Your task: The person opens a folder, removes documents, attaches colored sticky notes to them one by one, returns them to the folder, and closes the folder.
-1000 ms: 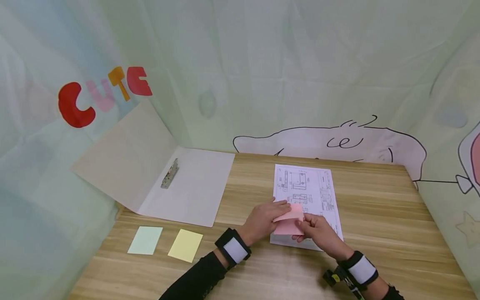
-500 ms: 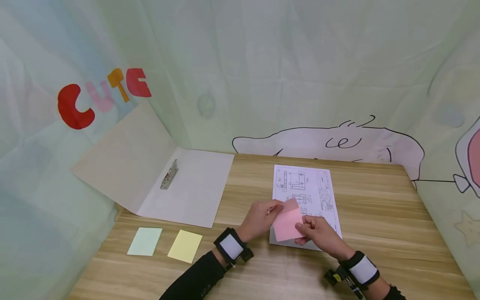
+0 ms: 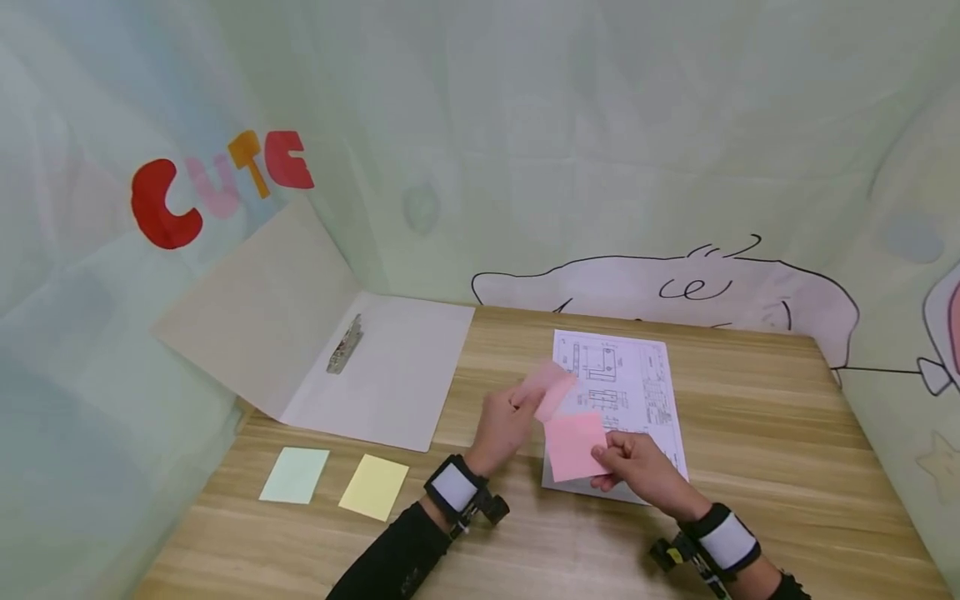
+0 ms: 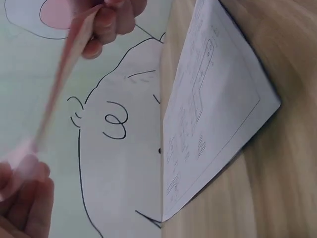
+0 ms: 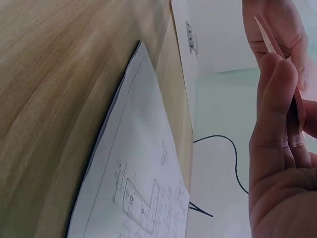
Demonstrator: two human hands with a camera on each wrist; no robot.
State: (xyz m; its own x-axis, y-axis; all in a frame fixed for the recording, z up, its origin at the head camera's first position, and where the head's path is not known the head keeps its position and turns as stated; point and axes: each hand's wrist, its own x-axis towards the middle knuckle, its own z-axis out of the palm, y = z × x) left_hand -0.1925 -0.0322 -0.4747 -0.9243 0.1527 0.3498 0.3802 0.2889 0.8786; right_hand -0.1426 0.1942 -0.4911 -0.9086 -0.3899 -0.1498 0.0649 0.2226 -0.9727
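My left hand (image 3: 501,429) pinches a single pink sticky note (image 3: 553,390), which is curled and slightly blurred from motion. Below it, the fingers and thumb of my right hand (image 3: 647,471) grip a pad of pink sticky notes (image 3: 574,447) by its right side. The note's lower corner is right at the pad's top edge in the head view. Both are held above a stack of printed technical drawings (image 3: 645,375). The right wrist view shows the pad edge-on (image 5: 270,37) between thumb and fingers.
An open file folder (image 3: 405,367) with a metal clip (image 3: 345,346) stands at the back left, its cover leaning on the fabric wall. In front of it, a pale green sticky note (image 3: 295,475) and a yellow sticky note (image 3: 373,487) lie on the wooden table (image 3: 787,433).
My left hand has moved up and left from the pad, lifting the top pink sheet away from it. The right hand keeps the pad in nearly the same place.
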